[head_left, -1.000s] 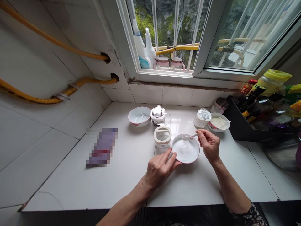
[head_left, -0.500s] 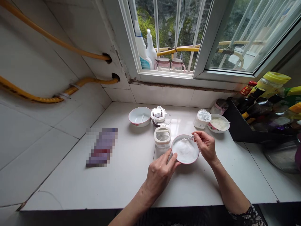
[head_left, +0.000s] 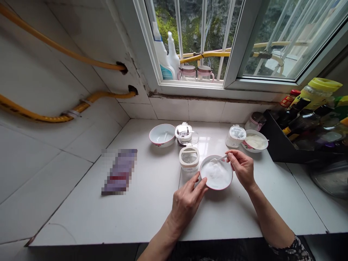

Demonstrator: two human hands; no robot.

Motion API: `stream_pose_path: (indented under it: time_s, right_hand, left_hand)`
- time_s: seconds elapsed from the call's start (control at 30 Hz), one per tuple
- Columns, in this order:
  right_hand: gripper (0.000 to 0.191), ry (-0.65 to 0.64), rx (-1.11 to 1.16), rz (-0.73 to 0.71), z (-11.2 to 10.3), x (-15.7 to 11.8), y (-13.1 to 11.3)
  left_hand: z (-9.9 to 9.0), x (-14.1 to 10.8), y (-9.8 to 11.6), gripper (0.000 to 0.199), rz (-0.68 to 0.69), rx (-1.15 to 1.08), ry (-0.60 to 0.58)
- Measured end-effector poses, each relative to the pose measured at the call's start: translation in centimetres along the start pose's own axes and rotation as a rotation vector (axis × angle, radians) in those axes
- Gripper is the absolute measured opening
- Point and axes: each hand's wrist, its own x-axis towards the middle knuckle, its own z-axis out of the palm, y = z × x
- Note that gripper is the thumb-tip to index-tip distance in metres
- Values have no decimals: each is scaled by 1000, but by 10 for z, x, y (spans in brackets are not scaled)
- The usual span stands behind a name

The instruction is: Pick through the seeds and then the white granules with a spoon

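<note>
My right hand (head_left: pixel 241 168) pinches the handle of a small white spoon (head_left: pixel 222 158), whose head dips into white granules (head_left: pixel 216 175). The granules fill much of a pink-rimmed white bowl (head_left: pixel 227 184) on the counter. With thumb and fingers, my left hand (head_left: pixel 187 197) grips the near left rim of this bowl. Just left of the bowl stands a clear jar with a cream lid (head_left: pixel 189 156). Behind that jar is a second lidded seasoning jar (head_left: pixel 184 132) with dark contents.
At the back left, a white bowl (head_left: pixel 162 135) has a spoon in it. A lidded jar (head_left: pixel 236 136) and a bowl of pale powder (head_left: pixel 255 141) stand at the back right, beside a black box (head_left: pixel 285 148) of bottles. A blurred purple packet (head_left: pixel 119 172) lies left.
The right hand has moved slightly right with the spoon, whose head stays in the granules. The left hand keeps its grip on the bowl. The whole view has shifted a little.
</note>
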Motion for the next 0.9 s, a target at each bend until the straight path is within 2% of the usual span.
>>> stream_pose_path:
  time_s: [0.1, 0.37, 0.5, 0.67, 0.77, 0.9]
  right_hand:
    - [16, 40, -25, -32, -1, -1, -1]
    - [16, -1, -80, -76, 2, -2, 1]
    - [16, -7, -66, -51, 4, -2, 4]
    - [19, 101, 16, -28, 1, 0, 0]
    - [23, 107, 67, 34, 1, 3, -1]
    - [26, 76, 223, 213, 1, 10, 3]
  left_hand:
    - [0, 0, 0, 21, 3, 3, -9]
    - [2, 1, -3, 19, 31, 2, 36]
    - [3, 2, -3, 20, 33, 9, 21]
    - [4, 2, -4, 22, 37, 23, 26]
    - [5, 2, -5, 21, 41, 11, 19]
    - [6, 1, -6, 21, 41, -1, 11]
